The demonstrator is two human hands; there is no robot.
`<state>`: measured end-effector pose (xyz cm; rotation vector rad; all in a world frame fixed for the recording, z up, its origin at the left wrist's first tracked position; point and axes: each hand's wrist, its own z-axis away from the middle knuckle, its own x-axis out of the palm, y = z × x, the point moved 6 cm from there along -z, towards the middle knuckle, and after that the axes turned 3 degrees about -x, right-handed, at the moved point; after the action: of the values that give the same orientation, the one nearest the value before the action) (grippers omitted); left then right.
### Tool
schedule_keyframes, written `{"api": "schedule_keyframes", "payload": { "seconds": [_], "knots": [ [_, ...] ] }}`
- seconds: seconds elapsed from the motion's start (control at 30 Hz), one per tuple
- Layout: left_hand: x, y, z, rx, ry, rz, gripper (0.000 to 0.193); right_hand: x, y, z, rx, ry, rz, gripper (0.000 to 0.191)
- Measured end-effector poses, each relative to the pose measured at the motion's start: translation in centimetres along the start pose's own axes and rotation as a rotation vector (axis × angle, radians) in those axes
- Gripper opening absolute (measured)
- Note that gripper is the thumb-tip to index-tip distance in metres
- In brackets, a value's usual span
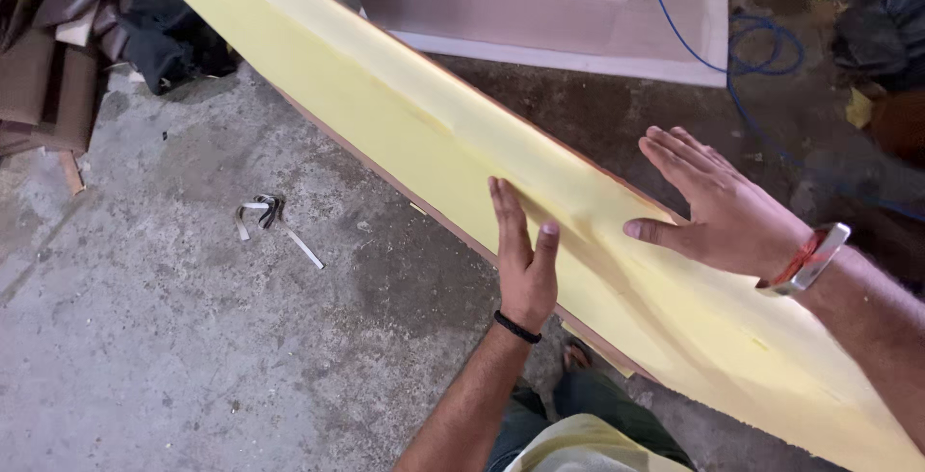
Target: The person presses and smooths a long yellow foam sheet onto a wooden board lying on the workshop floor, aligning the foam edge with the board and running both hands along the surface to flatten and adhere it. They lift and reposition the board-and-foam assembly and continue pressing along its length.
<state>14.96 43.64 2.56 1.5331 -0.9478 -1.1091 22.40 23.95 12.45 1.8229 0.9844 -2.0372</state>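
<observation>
1. Beyond your fingertips, at the far end of the floor, sits a shallow pinkish-brown wooden frame with a pale rim (540,12). Its recess holds a few things that are too cut off to identify, and a blue cable (718,53) runs out of it and loops on the ground past your right fingers.
2. The long yellow foam slab backed by a thin reddish-brown board (405,125) runs diagonally, from far beyond your left fingertips down past your right wrist. Its face is smooth and pale yellow, with a soft crease running lengthwise just ahead of your left fingertips. The board shows only as a thin dark edge along both long sides.
3. Your left hand (522,258) lies flat against the near edge of the foam, fingers straight and together, thumb raised alongside, gripping nothing.
4. Your right hand (718,207) presses open-palmed on the foam's upper face, fingers spread and extended, thumb pointing toward your left hand. It also grasps nothing.
5. To the left of your left fingers, well apart on the grey concrete floor (173,337), lies a small tangle of white and dark strips (275,220). A pile of brown and black scraps (87,29) is heaped farther off.
</observation>
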Motion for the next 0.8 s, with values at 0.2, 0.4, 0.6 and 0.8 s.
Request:
{"api": "schedule_keyframes", "payload": {
  "seconds": [0.2,0.4,0.6,0.8],
  "knots": [
    [-0.2,-1.0,-2.6,0.036,0.21,0.054,0.097,-1.6,0.5,-3.2,-0.016,-0.074,-0.179,0.106],
    [-1.0,-1.8,-5.6,0.044,0.392,-0.011,0.098,1.3,-5.0,-12.0,-0.457,-0.175,0.013,0.114],
    [-4.7,-2.9,-9.9,0.154,0.455,0.198,0.109,4.4,-10.0,-18.6,-0.614,-0.137,0.228,0.118],
    [-5.2,-3.1,-11.2,0.187,0.545,0.066,0.077,6.1,-11.1,-21.6,-0.658,-0.141,0.384,0.116]
  ]
}}
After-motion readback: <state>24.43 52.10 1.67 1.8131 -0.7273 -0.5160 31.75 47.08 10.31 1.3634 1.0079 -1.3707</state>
